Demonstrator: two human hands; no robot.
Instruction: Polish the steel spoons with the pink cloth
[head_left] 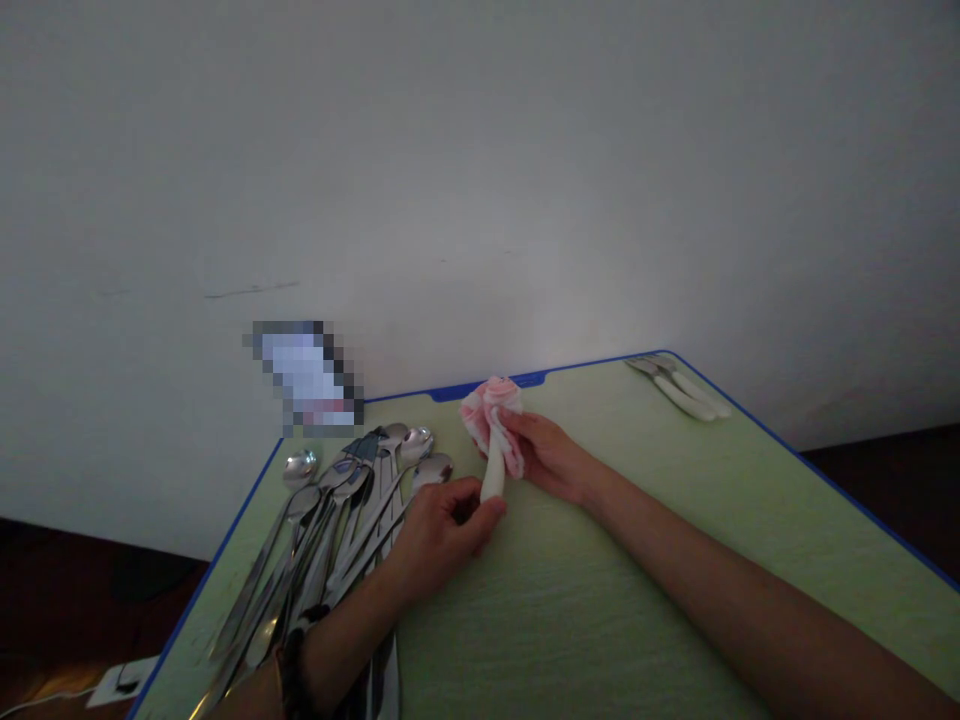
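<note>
Over the middle of the table, my left hand (442, 530) pinches the lower end of a white-handled utensil (493, 474). A pink and white cloth (491, 405) is wrapped around the utensil's upper part and hides its head, so I cannot see what kind it is. My right hand (551, 455) is closed on the cloth from the right side, with the thumb pressed on its front. Just left of my left hand lies a pile of metal spoons (352, 485) and other long cutlery, partly covered by my left forearm.
Two white-handled forks (682, 390) lie at the far right corner of the blue-edged, pale green table (600, 610). A blurred-out phone-like device (307, 375) stands at the back left. Behind is a plain wall (480, 200); a white power strip (124, 682) is at lower left.
</note>
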